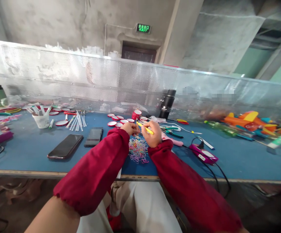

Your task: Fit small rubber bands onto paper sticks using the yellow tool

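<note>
My right hand is closed around a slim yellow pen-like tool, whose exact kind I cannot make out. Its far end points toward the fingertips of my left hand. Those fingers are pinched together beside the tool, on a small thing too hidden to name. Just below both hands lies a heap of thin multicoloured loops, pink, yellow, blue and purple. Behind my left hand are several red-rimmed round discs and a red roll.
Two phones, one black and one grey, lie left of my arms. A white cup of sticks stands farther left. Rightward are a black bottle, a pink-handled tool, a purple power strip and orange toy planes.
</note>
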Demonstrator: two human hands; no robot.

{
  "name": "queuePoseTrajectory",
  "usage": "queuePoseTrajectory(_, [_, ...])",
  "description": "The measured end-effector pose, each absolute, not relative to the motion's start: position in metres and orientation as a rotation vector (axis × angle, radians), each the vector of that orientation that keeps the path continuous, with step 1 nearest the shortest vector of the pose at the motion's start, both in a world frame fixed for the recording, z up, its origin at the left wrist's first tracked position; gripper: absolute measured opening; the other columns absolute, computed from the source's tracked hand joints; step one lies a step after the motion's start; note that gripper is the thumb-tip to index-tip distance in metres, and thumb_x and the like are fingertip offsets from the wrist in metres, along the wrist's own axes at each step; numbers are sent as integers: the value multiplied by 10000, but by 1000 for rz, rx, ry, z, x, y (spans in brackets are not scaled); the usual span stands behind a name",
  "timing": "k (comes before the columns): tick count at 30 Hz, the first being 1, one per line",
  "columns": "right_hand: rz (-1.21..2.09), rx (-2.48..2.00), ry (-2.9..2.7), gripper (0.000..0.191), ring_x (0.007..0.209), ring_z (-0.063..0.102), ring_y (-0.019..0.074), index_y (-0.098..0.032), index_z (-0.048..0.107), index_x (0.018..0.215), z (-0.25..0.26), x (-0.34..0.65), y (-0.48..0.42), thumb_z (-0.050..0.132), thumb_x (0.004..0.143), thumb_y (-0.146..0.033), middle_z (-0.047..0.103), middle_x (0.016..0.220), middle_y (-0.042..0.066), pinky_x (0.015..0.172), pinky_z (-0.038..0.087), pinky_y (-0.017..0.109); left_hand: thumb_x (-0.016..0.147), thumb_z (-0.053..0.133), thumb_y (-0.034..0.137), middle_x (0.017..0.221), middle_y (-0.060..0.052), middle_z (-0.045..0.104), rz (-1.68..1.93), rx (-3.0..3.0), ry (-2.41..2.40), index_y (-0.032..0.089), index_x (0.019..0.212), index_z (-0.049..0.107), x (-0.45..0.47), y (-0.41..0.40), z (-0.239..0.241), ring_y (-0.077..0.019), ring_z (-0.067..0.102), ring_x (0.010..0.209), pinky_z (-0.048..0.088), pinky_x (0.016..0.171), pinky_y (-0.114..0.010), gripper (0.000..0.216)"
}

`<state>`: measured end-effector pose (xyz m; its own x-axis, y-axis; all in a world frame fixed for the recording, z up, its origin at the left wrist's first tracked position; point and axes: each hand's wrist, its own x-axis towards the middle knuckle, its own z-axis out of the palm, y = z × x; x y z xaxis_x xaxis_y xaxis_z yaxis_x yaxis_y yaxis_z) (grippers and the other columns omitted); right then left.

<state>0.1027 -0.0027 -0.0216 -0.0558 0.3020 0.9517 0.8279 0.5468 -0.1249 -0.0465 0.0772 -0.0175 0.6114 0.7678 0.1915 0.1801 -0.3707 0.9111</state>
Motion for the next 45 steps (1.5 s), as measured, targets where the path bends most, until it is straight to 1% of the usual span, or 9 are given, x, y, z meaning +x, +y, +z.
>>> queuePoseTrajectory(6, [-595, -975, -1584, 85, 724, 579, 210, -236, 553, 750, -22, 104, -2, 592, 824, -245, 619, 708, 20, 711, 450, 367, 738, 778, 244, 645, -3, 655, 823, 1909, 818, 95, 791, 690, -50, 77, -15, -52, 544, 490, 449, 508, -166, 181])
queuePoseTrajectory(8, [-590, -954, -1589, 81, 732, 581, 210, -234, 555, 758, -22, 102, -3, 592, 829, -245, 622, 720, 23, 708, 452, 364, 740, 771, 232, 643, -2, 652, 815, 1918, 808, 96, 769, 681, -50, 78, -16, -51, 542, 486, 445, 505, -167, 166])
queuePoseTrajectory(12, [-564, -958, -1624, 89, 742, 582, 211, -235, 559, 757, -22, 100, -4, 585, 838, -260, 626, 728, 24, 712, 454, 367, 708, 797, 282, 634, 0, 646, 796, 1946, 777, 102, 692, 643, -49, 80, -17, -53, 533, 474, 429, 487, -169, 238])
queuePoseTrajectory(18, [-544, -990, -1593, 77, 733, 581, 207, -235, 559, 756, -22, 103, -2, 582, 826, -257, 617, 722, 21, 710, 454, 364, 713, 798, 300, 648, 7, 653, 803, 1942, 803, 113, 765, 673, -47, 84, -21, -56, 544, 491, 448, 513, -171, 231])
queuePoseTrajectory(24, [-542, -980, -1623, 88, 730, 589, 204, -234, 557, 751, -22, 102, -2, 592, 829, -257, 629, 725, 22, 705, 457, 359, 729, 777, 256, 648, -2, 651, 801, 1955, 785, 105, 713, 653, -47, 83, -19, -60, 548, 496, 451, 517, -176, 196])
queuePoseTrajectory(29, [-564, -1006, -1584, 103, 734, 586, 206, -236, 550, 744, -21, 102, -3, 582, 837, -265, 626, 719, 24, 711, 459, 364, 752, 747, 229, 660, 6, 657, 791, 1941, 807, 116, 808, 682, -47, 86, -22, -61, 553, 509, 455, 524, -171, 141])
queuePoseTrajectory(34, [-555, -974, -1622, 88, 737, 586, 201, -232, 561, 761, -23, 102, -1, 594, 835, -266, 632, 737, 23, 705, 452, 356, 734, 764, 272, 669, 3, 660, 793, 1970, 797, 116, 725, 652, -47, 86, -23, -56, 555, 517, 456, 527, -165, 193])
queuePoseTrajectory(40, [-580, -977, -1579, 99, 712, 572, 199, -234, 552, 741, -22, 104, -1, 594, 829, -252, 615, 705, 17, 696, 442, 353, 743, 752, 236, 652, 17, 652, 796, 1944, 826, 122, 782, 672, -48, 81, -19, -56, 546, 507, 450, 524, -167, 144])
queuePoseTrajectory(45, [-589, -929, -1612, 90, 719, 573, 202, -234, 552, 752, -23, 102, -1, 607, 823, -237, 615, 710, 15, 702, 441, 359, 725, 769, 263, 641, 13, 647, 811, 1960, 808, 119, 707, 641, -50, 77, -15, -56, 537, 478, 406, 480, -169, 193])
